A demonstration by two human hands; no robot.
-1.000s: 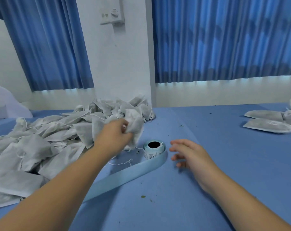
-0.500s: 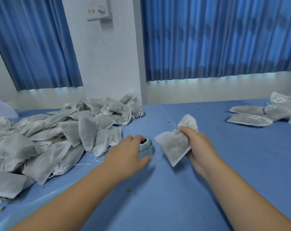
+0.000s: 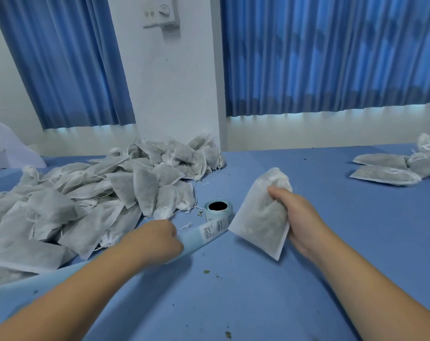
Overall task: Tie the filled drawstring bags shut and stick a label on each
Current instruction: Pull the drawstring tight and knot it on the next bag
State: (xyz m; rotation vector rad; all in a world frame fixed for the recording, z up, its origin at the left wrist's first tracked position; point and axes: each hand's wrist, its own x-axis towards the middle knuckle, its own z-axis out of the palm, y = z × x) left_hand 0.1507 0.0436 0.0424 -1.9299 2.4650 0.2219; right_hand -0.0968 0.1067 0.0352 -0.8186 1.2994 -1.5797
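Head view: one filled bag held up beside the label roll

The right hand [image 3: 300, 217] curls its fingers round a filled bag [image 3: 258, 227], tilted above the blue table [image 3: 258, 296], just right of the label roll [image 3: 218, 209]. The left hand [image 3: 157, 239] lies on the unrolled label strip [image 3: 206, 232], its fingertips hidden, so I cannot tell whether it grips. The pile of bags [image 3: 86, 200] is cut off at left; the print on the labelled bags [image 3: 386, 174] is unreadable

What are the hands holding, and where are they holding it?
The right hand grips a filled bag by its right side, near the top. The left hand pinches the blue label strip a little way from its roll.
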